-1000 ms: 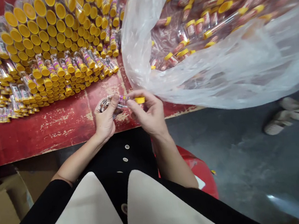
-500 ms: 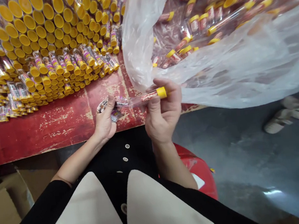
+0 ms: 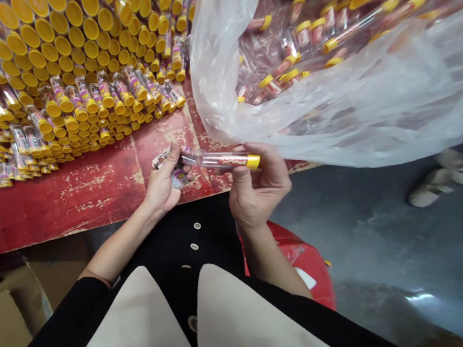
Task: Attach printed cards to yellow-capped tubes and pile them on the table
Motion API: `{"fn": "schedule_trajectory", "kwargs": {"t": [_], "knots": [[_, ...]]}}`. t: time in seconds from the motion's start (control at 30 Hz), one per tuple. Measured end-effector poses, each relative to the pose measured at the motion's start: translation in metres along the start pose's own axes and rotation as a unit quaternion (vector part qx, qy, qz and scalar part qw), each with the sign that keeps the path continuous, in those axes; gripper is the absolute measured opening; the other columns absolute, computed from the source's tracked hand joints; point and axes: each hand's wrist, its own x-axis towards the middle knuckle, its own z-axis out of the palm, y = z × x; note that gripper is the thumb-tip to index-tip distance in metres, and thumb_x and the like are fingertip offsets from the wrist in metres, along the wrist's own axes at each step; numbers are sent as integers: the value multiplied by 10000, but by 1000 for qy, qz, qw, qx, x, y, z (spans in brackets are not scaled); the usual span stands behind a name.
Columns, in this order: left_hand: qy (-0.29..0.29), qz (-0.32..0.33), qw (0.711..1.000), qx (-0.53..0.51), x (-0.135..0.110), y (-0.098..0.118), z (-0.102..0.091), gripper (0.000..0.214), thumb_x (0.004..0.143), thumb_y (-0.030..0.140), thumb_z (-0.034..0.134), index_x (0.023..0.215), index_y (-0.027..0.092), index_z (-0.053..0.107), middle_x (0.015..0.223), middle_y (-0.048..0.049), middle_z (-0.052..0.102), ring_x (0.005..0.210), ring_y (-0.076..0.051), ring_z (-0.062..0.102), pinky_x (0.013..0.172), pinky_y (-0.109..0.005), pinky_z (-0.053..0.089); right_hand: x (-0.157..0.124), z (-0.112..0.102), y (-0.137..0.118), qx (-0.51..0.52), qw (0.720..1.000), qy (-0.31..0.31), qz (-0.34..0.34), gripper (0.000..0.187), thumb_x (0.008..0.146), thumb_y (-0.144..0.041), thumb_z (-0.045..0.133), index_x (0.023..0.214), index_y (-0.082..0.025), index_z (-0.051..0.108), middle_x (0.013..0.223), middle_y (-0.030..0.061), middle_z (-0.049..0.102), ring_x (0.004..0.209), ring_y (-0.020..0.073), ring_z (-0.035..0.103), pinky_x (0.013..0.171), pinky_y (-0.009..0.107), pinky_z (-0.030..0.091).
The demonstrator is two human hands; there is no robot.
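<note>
My right hand [image 3: 258, 188] is closed on a clear plastic tube with a yellow cap [image 3: 224, 161], held level over the edge of the red table [image 3: 90, 191]. My left hand [image 3: 164, 183] pinches a small bundle of printed wrappers [image 3: 171, 167] at the tube's open end. Behind them lies a big stack of filled yellow-capped tubes [image 3: 76, 74]. At the right bulges a clear plastic bag [image 3: 351, 85] full of more tubes.
A red stool [image 3: 306, 265] shows under my right forearm. A cardboard box [image 3: 4, 319] stands at the lower left. Another person's pale shoes [image 3: 439, 182] rest on the grey floor at the right.
My right hand drew away to the right with the tube, first lifting it toward the bag, then lowering it level. The left hand stayed in place with the wrappers.
</note>
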Motion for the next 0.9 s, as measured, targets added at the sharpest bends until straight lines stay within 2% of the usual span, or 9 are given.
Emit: {"fn": "schedule_trajectory", "kwargs": {"t": [0.1,0.17,0.3,0.4,0.5,0.63,0.73,0.83,0.9], "knots": [[-9,8,1000,-6,-3,-1,2,367,687,376,885,714,157,591,641,56,580,507,-35,511,459,-166,385,1,3,-3,-19,996,55,-72,285,847,-359,729,1125,-298,715,1036,60,631,969,216,646,750,375,598],[-2,15,1000,5,-4,-1,2,365,683,378,888,723,158,599,647,53,585,516,-39,520,467,-171,394,2,1,-6,-48,992,42,-105,293,820,-325,760,1110,-296,733,1028,62,652,986,226,655,791,395,596],[9,27,999,40,-4,1,0,375,687,417,879,736,158,612,621,49,578,506,-45,521,463,-175,393,2,-7,-5,-63,990,-19,-123,329,821,-345,759,1147,-307,734,1036,64,677,987,236,672,846,431,596],[-2,33,999,43,-5,3,0,398,656,425,895,736,162,608,612,50,576,494,-54,524,445,-182,391,2,-13,-2,-67,987,-31,-141,386,812,-315,775,1194,-340,725,1068,50,679,984,219,673,877,419,589],[-16,33,998,42,-8,6,1,404,634,407,910,754,163,612,624,47,590,503,-57,525,447,-182,392,2,-15,-5,-58,988,-54,-129,396,833,-291,752,1224,-341,719,1093,59,684,1022,225,672,908,426,584],[-29,22,998,50,-13,9,2,379,650,361,909,768,154,614,651,38,604,511,-43,498,455,-174,369,1,-17,-13,-58,989,-101,-88,359,917,-275,626,1265,-320,702,1142,78,701,1097,242,671,939,462,581],[-30,26,998,47,-15,8,2,392,661,401,898,848,168,645,688,24,648,505,-45,497,462,-178,372,0,-18,-16,-67,984,-142,-89,330,900,-216,634,1186,-341,743,1115,64,727,1048,223,697,901,440,602],[-38,38,997,61,-17,7,1,454,665,449,887,979,197,677,825,-16,731,531,-48,525,493,-183,406,-5,-13,-15,-87,985,-104,-109,342,855,-158,681,1116,-361,769,1058,50,750,966,203,718,831,401,623],[-41,37,996,70,-18,6,1,455,678,473,873,995,199,695,867,-34,750,534,-45,523,501,-185,414,-11,-7,-12,-57,993,-69,-72,325,842,-157,704,1087,-357,780,1022,42,753,938,190,721,810,378,630]]}}
